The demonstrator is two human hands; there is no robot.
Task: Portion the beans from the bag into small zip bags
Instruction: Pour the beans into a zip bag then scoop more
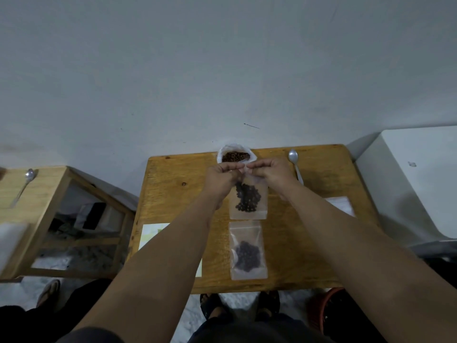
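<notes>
Centre frame, the left hand [220, 178] and right hand [269, 173] pinch the top edge of a clear, floppy zip bag [248, 199] of dark round beans, just below the open bean bag [235, 156] on the grainy wooden table [178, 194].

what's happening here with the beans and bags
A person's left hand and right hand pinch the top edge of a small zip bag holding beans, apparently sealing it. A second filled bag lies nearer on the wooden table. The open bean bag stands at the far edge, a spoon beside it.
</notes>
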